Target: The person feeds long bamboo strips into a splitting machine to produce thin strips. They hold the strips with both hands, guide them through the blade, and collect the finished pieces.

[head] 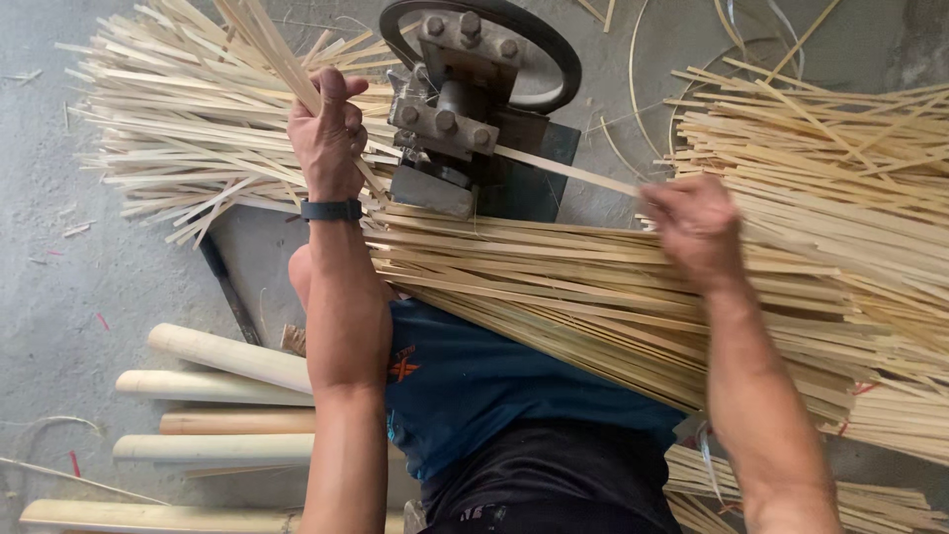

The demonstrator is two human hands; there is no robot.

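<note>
Pale, matt bamboo strips point(593, 287); a dull grey metal splitter point(460, 109) with bolts at upper centre; rough concrete floor point(59, 297); smooth wooden poles point(213, 391) lower left.

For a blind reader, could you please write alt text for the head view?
Seen from above, a person's left hand grips thin bamboo strips beside a metal splitting machine, while the right hand guides one strip at it. Strip bundles cross their lap; poles lie nearby.

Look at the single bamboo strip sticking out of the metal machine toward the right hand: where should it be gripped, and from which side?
Grip the bamboo strip on its free stretch just right of the metal machine, coming from the right, where the right hand already is. It is thin, flat and slants down to the right, so a pinch across its flat faces probably suits best. The left hand holds other strips.
</note>
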